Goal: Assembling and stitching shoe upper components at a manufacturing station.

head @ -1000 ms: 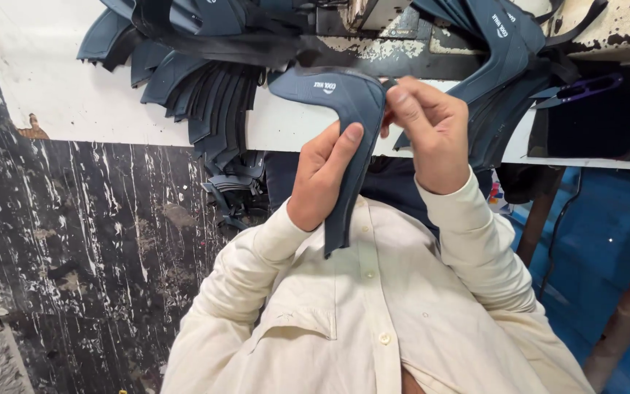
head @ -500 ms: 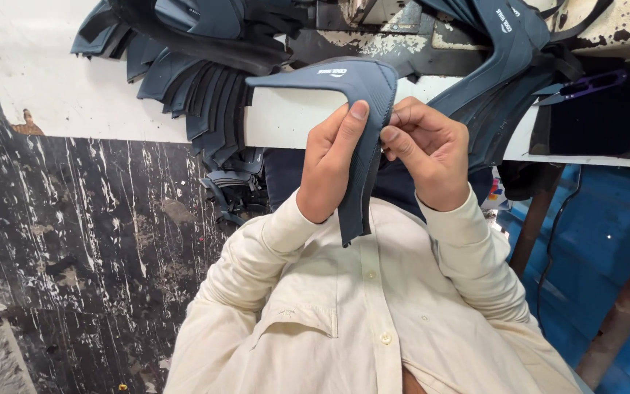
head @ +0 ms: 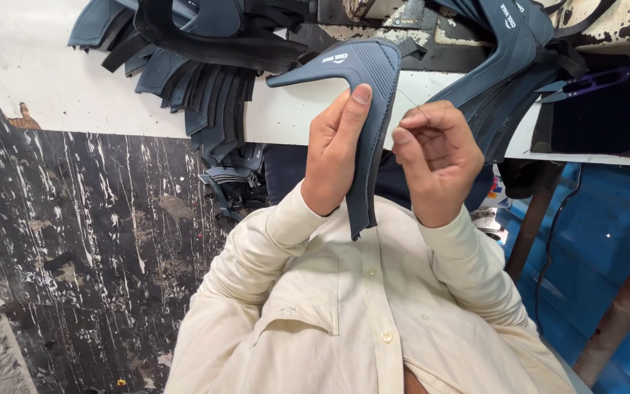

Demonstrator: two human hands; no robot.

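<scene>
My left hand (head: 337, 157) grips a dark blue V-shaped sandal strap (head: 362, 73) by its longer arm, thumb pressed on the ribbed face, and holds it upright in front of my chest. My right hand (head: 435, 160) is just to the right of the strap and no longer touches it. Its thumb and forefinger are pinched on a thin thread (head: 405, 102) that runs back to the strap's edge. Both arms are in cream shirt sleeves.
A white worktable (head: 60, 80) carries a fanned stack of dark blue straps (head: 205, 80) and more straps (head: 519, 51) at the right. A purple thread snip (head: 592, 82) lies at the table's right. Below are a black streaked panel (head: 96, 241) and a blue floor (head: 607, 241).
The strap has risen and turned more upright in my left hand. My right hand has come off the strap and drawn away to the right, pinching the thread.
</scene>
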